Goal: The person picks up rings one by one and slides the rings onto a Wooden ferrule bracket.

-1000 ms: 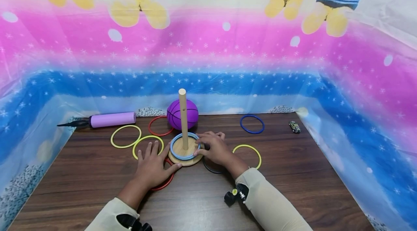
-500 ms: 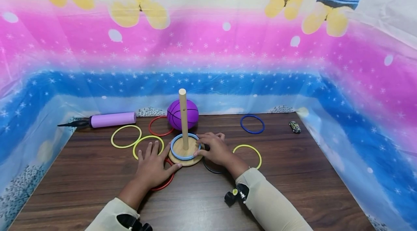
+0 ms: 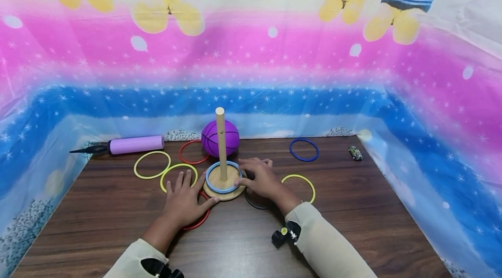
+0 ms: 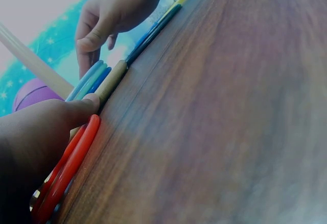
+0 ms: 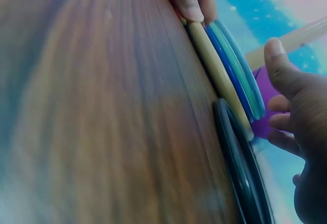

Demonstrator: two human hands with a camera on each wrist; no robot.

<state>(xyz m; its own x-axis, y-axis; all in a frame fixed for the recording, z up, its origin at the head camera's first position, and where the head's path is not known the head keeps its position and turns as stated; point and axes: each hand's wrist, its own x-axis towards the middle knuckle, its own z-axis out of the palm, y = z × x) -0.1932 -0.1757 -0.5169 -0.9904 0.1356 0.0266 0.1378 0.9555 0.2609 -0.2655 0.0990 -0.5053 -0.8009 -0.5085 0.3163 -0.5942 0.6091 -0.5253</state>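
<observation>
A wooden peg stand [image 3: 224, 194] stands mid-table with blue rings [image 3: 209, 173] stacked round its peg [image 3: 221, 138]. My left hand [image 3: 188, 191] lies flat on the table over a red ring [image 3: 198, 222], and its thumb [image 4: 76, 112] touches the stand's base [image 4: 110, 83]. My right hand [image 3: 246, 174] sits arched at the base's right side, its fingers loosely curled over the rim. In the right wrist view its thumb [image 5: 276, 66] stays just clear of the blue rings [image 5: 237, 66]. A black ring [image 5: 240, 157] lies under this hand.
A purple ball [image 3: 229, 136] sits behind the peg, with a red ring [image 3: 184, 156] to its left. Two yellow rings [image 3: 152, 175] and a purple pump [image 3: 135, 144] lie at the left. A yellow ring [image 3: 310, 184], a blue ring [image 3: 303, 158] and a toy car [image 3: 354, 152] lie at the right.
My right hand and forearm have edged slightly to the right. My left hand, the stand and the rings have not visibly moved.
</observation>
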